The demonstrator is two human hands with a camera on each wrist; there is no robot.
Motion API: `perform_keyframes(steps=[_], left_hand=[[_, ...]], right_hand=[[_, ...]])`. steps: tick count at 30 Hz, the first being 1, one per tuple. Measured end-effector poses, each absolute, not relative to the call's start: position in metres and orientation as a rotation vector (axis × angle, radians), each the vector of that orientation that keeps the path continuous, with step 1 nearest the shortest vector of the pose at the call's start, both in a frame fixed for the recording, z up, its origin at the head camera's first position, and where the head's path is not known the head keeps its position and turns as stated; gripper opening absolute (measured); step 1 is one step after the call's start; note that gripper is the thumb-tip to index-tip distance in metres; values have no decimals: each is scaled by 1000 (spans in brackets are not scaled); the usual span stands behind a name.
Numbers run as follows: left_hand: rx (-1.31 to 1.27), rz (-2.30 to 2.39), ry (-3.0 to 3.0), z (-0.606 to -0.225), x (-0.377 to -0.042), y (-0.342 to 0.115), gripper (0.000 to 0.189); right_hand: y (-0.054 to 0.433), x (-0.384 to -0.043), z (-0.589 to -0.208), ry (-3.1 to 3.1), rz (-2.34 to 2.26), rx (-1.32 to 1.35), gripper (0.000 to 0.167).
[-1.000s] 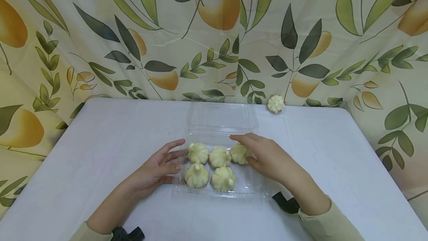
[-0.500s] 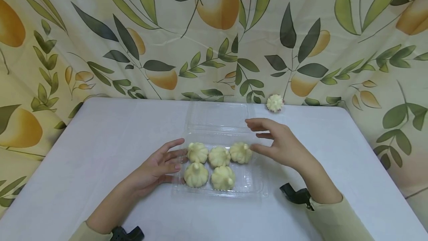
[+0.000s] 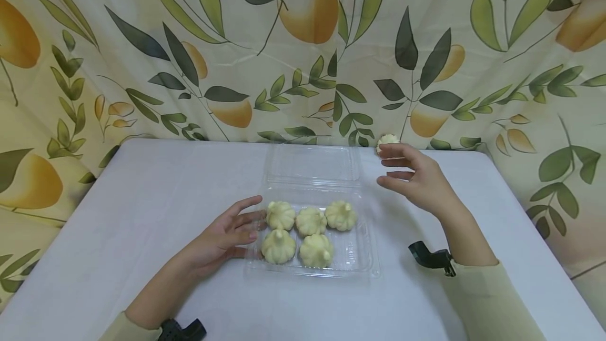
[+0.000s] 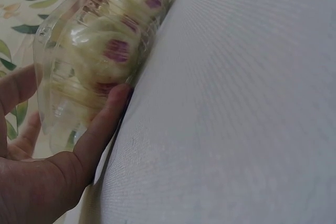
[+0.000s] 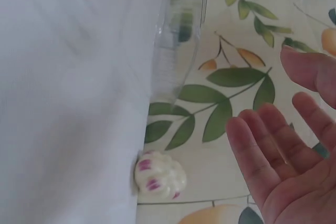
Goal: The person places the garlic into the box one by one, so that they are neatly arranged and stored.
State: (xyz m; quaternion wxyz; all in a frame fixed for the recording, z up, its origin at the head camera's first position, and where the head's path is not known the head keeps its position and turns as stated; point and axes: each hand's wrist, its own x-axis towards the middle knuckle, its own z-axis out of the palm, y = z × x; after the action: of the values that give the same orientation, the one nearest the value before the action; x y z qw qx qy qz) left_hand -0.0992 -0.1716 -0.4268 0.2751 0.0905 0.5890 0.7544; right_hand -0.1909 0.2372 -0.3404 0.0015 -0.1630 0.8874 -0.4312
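A clear plastic clamshell box lies with its lid folded back. Several pale garlic bulbs sit inside it in two rows, and the front right spot holds none. My left hand rests against the box's left side with fingers spread; the left wrist view shows a finger along the wall and purple patches on the bulbs. My right hand is in the air with nothing in it, fingers apart. Just beyond its fingertips is a lone garlic bulb, partly hidden; the right wrist view shows it whole.
The white-covered table ends at a patterned cloth hanging behind it. The lone bulb lies right at that back edge, to the right of the lid. Black wrist mounts sit below both hands.
My right hand has left the bulb at the box's back right and moved back and right, toward the lone bulb. The left hand and box have stayed put.
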Motion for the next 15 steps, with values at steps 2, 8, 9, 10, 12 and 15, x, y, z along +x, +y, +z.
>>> perform_keyframes(steps=[2,8,9,10,12,15], left_hand=[[242,2026,1586,-427,-99,-172,75],[247,2020,1595,-427,-99,-173,75],[246,2020,1596,-427,-99,-173,75],[246,2020,1596,-427,-99,-173,75],[243,2023,1592,-427,-99,-172,75],[236,2028,1582,-427,-99,-172,74]], right_hand=[[240,-194,-340,2797,-1333,-488,59],[250,-202,-339,2809,-1293,-414,60],[252,-204,-339,2808,-1292,-401,60],[253,-205,-340,2808,-1292,-393,61],[256,-207,-341,2810,-1282,-367,63],[259,-210,-341,2818,-1262,-337,65]])
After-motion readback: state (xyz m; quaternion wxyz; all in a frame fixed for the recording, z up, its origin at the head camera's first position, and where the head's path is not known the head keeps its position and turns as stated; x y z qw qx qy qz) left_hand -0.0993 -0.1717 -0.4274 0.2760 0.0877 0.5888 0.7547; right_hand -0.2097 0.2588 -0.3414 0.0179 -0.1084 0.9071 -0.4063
